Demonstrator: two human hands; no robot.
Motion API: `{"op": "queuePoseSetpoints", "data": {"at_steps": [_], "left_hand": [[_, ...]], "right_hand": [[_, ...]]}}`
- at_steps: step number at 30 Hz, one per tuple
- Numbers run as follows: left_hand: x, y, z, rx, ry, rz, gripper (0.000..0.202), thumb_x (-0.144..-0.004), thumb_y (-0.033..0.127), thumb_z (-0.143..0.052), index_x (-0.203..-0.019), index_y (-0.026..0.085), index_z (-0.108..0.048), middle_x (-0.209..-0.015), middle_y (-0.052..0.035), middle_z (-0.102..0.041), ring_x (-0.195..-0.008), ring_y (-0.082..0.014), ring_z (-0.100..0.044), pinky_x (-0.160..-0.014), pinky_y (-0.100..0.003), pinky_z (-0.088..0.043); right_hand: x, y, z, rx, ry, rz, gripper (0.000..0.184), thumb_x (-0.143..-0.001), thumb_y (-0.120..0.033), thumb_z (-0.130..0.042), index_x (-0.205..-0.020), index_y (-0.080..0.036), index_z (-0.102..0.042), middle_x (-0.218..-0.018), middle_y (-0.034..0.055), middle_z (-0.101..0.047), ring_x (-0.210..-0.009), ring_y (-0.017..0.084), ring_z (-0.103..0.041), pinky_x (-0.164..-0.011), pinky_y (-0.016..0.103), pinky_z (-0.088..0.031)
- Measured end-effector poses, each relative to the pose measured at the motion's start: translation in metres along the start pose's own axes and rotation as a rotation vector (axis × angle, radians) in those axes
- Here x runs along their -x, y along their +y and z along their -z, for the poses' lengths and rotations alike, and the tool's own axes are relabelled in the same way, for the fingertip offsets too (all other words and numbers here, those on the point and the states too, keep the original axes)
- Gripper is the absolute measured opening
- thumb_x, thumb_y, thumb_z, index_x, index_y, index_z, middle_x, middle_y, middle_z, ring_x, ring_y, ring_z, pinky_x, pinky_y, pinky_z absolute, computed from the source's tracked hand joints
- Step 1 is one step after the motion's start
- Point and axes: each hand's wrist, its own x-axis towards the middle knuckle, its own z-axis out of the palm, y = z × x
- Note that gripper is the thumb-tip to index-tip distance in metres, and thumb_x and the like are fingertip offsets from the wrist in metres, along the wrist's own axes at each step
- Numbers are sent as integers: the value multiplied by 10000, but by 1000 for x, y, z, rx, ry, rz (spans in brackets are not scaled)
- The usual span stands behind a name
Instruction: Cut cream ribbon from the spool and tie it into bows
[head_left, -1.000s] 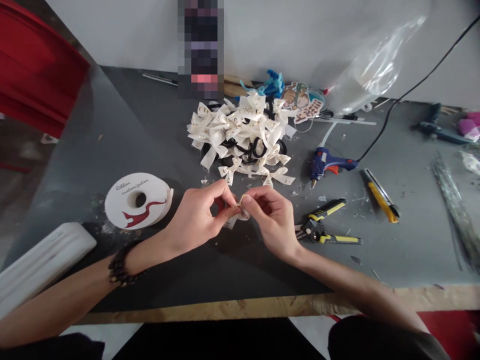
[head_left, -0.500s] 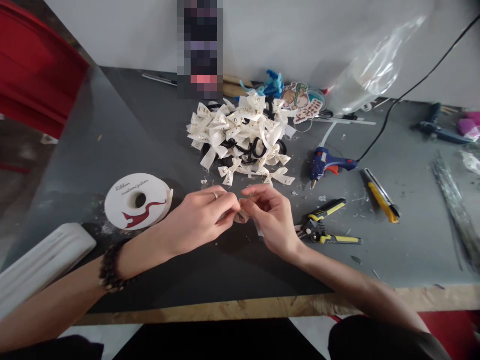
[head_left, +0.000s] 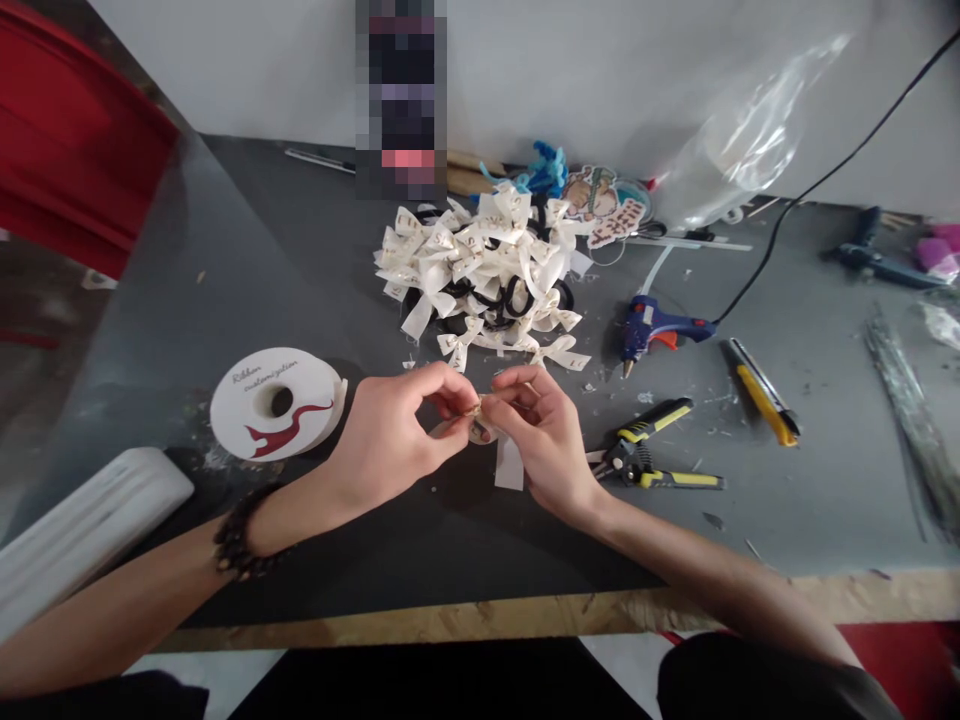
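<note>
Between my hands is a piece of white ribbon [head_left: 509,466], its loose end hanging below the right palm. My left hand [head_left: 401,425] pinches the ribbon at its fingertips, where a small loop shows. My right hand [head_left: 544,430] grips the same ribbon between thumb and fingers, close against the left fingertips. Much of the ribbon is hidden by the fingers. Just beyond lies a pile of white ribbon bows [head_left: 480,255] with gold print, mixed with black hair ties [head_left: 519,296]. A ribbon spool [head_left: 247,400] lies left of my left hand.
To the right are a blue glue gun [head_left: 649,328] with a black cord, yellow-black wire strippers [head_left: 637,460] and a yellow utility knife [head_left: 765,395]. A white elongated object [head_left: 97,530] lies at the left. A plastic bag [head_left: 739,140] stands against the wall.
My left hand has rolled, with its thumb now lower and its fingers curled above. More of the ribbon's hanging end shows beneath my right hand.
</note>
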Motion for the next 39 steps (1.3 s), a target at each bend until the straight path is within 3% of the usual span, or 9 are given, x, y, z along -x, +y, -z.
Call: {"op": "queuePoseSetpoints", "data": {"at_steps": [3,8,14,18,22,28,31,34,39], "left_hand": [[0,0,-2,36,4,26,153,-863,147,-747,-994,223,-723,-907,15,-791,-794,-145,-742,-762,-242,-576],[6,-1,-9,-202,205,-275,347,-869,53,-681,-1161,241,-689,-974,0,-819,-909,-171,-781,-870,-262,-586],[4,0,-5,-185,197,-181,403,-890,84,-712,-1250,229,-605,-935,10,-809,-815,-143,-774,-832,-244,-596],[5,-2,-8,-241,248,-239,434,-900,89,-714,-1285,238,-579,-965,14,-819,-896,-154,-806,-867,-239,-620],[7,-4,-14,-131,268,-196,489,-883,44,-713,-1304,231,-549,-914,40,-807,-952,-146,-824,-867,-201,-635],[10,-12,-18,-207,284,-401,544,-892,9,-686,-1374,216,-545,-935,27,-804,-901,-120,-823,-908,-174,-636],[10,-14,-19,-235,291,-424,578,-899,6,-669,-1415,230,-537,-934,27,-797,-880,-120,-816,-926,-196,-640],[9,-12,-17,-186,287,-329,600,-885,11,-667,-1421,258,-554,-889,42,-773,-894,-136,-813,-911,-215,-641],[0,-7,-6,106,129,75,716,-855,104,-738,-1520,260,-524,-807,37,-708,-923,-192,-789,-874,-281,-632]], "right_hand": [[-1,-3,3,85,-22,85,119,-899,-293,-809,-955,-230,-724,-819,-20,-732,-687,115,-674,-650,254,-558],[-2,-10,7,245,-121,101,123,-961,-322,-751,-1014,-233,-817,-862,17,-794,-755,159,-723,-723,318,-599],[0,-18,11,517,-178,223,225,-907,-370,-838,-1105,-263,-843,-1017,45,-800,-741,153,-674,-677,325,-562],[-2,-21,11,619,-164,306,108,-943,-228,-774,-1021,-253,-845,-1178,48,-783,-745,131,-692,-666,311,-559],[-2,-21,9,659,-160,339,74,-950,-162,-732,-958,-191,-800,-1198,80,-772,-822,152,-730,-681,299,-572],[-7,-20,11,717,-225,327,71,-957,-157,-728,-911,-177,-777,-1272,91,-726,-780,129,-705,-710,305,-570],[-10,-17,12,709,-234,313,56,-952,-168,-740,-909,-180,-773,-1313,93,-702,-732,111,-687,-685,302,-574],[-11,-16,12,699,-217,331,37,-924,-144,-761,-932,-179,-768,-1384,103,-665,-728,108,-700,-694,309,-605],[-7,-18,10,787,-199,465,62,-944,-130,-732,-965,-187,-747,-1381,121,-666,-732,122,-695,-668,317,-617]]}}
